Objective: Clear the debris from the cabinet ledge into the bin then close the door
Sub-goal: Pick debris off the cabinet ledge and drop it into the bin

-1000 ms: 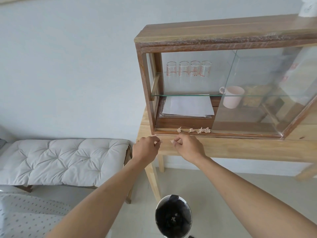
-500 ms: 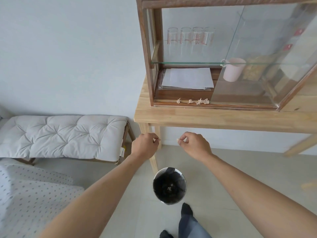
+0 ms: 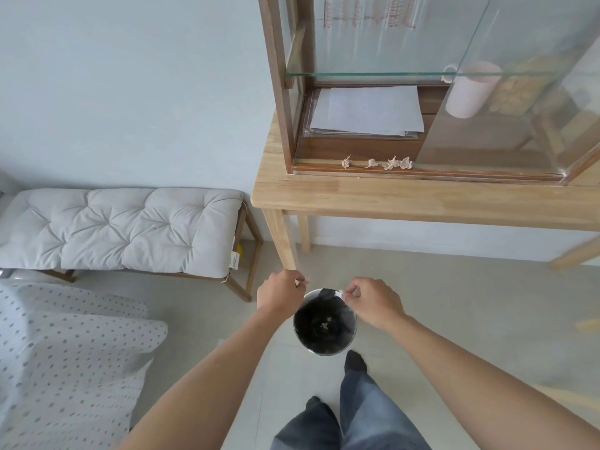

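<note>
Several small pale crumpled debris bits (image 3: 376, 163) lie in a row on the cabinet ledge (image 3: 454, 173), in the open left half of the wood-and-glass cabinet. The sliding glass door (image 3: 506, 92) covers the right half. On the floor below stands a round metal bin (image 3: 344, 347) with a black liner and a pale scrap inside. My left hand (image 3: 280, 293) hovers at the bin's left rim, fingers pinched on a small pale debris bit. My right hand (image 3: 373, 300) is over the bin's right rim, pinching another pale bit.
The cabinet stands on a light wooden table (image 3: 406, 199) and holds a paper stack (image 3: 367, 110), a pink mug (image 3: 467, 92) and glasses. A cushioned bench (image 3: 123, 228) sits to the left, a dotted fabric (image 3: 65, 358) at lower left. My legs and a socked foot (image 3: 355, 360) stand beside the bin.
Both hands have dropped from the table's front edge down to the bin, still pinching their bits. The view has tilted downward, bringing the bin and my legs up into frame.
</note>
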Action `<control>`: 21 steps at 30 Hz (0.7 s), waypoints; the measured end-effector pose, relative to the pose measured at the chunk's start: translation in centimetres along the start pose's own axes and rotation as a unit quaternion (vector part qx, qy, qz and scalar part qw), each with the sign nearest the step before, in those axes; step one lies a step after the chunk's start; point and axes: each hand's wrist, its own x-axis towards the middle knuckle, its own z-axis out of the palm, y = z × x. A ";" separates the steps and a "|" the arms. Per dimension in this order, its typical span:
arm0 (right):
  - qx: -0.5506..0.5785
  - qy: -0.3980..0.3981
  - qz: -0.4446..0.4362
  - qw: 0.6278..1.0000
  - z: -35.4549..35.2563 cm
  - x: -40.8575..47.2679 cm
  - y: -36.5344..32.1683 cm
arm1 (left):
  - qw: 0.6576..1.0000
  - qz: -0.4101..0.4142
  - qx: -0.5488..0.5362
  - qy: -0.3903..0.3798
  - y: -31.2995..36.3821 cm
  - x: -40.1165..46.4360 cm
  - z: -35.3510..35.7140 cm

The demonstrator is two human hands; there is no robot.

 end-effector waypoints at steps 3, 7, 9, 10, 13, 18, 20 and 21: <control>0.012 -0.017 0.011 1.000 0.8 0.2 0.0 | 1.000 -0.015 -0.009 -0.025 -0.3 0.0 1.1; 0.016 -0.029 0.022 0.999 1.0 0.4 0.1 | 0.998 -0.037 -0.021 -0.047 -0.7 0.5 1.6; 0.020 -0.030 0.028 0.999 0.8 0.4 0.2 | 0.998 -0.038 -0.019 -0.045 -0.9 0.8 1.5; 0.023 -0.027 0.031 0.999 0.6 0.4 0.3 | 0.998 -0.038 -0.018 -0.042 -0.9 1.0 1.4; 0.046 -0.013 0.038 0.998 -0.1 0.3 0.4 | 0.998 -0.036 -0.019 -0.037 -0.9 1.1 1.0; 0.094 0.030 0.029 0.995 -1.6 0.0 -0.3 | 1.000 -0.011 -0.014 -0.024 -0.2 1.1 -0.5; 0.107 0.045 0.021 0.993 -2.3 -0.1 -0.8 | 1.000 -0.002 -0.015 -0.011 0.3 1.0 -1.7; 0.112 0.053 0.018 0.992 -2.8 -0.2 -1.1 | 1.000 0.002 -0.018 -0.004 0.6 0.9 -2.3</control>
